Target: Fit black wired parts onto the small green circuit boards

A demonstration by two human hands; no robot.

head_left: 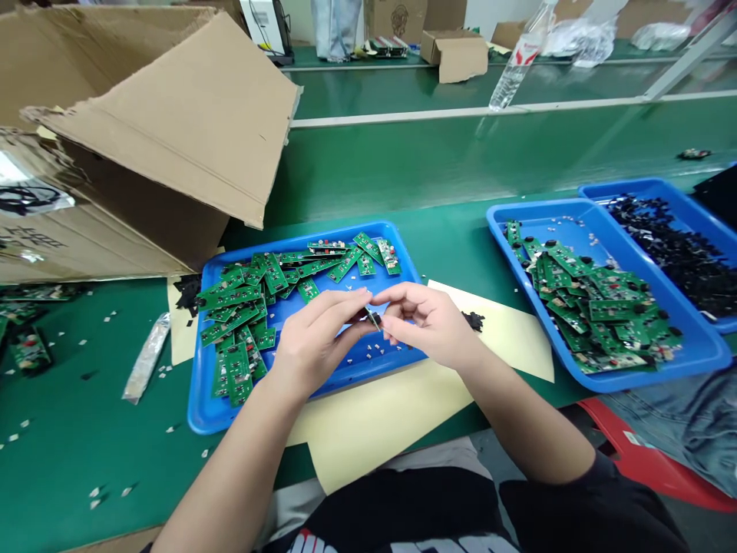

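My left hand (316,338) and my right hand (426,319) meet over the front of a blue tray (201,407). Both pinch a small green circuit board (374,318) seen edge-on between the fingertips, with a small dark part on it. The tray holds several green circuit boards (247,315) piled at its left and back, and tiny white bits near my fingers. A cream paper sheet (374,422) lies under the tray and my wrists.
A second blue tray (633,376) at right holds more green boards, and a third (714,207) behind it holds small black parts. A large open cardboard box (143,138) stands at left. A plastic bottle (518,57) and a small box (457,54) sit at the back.
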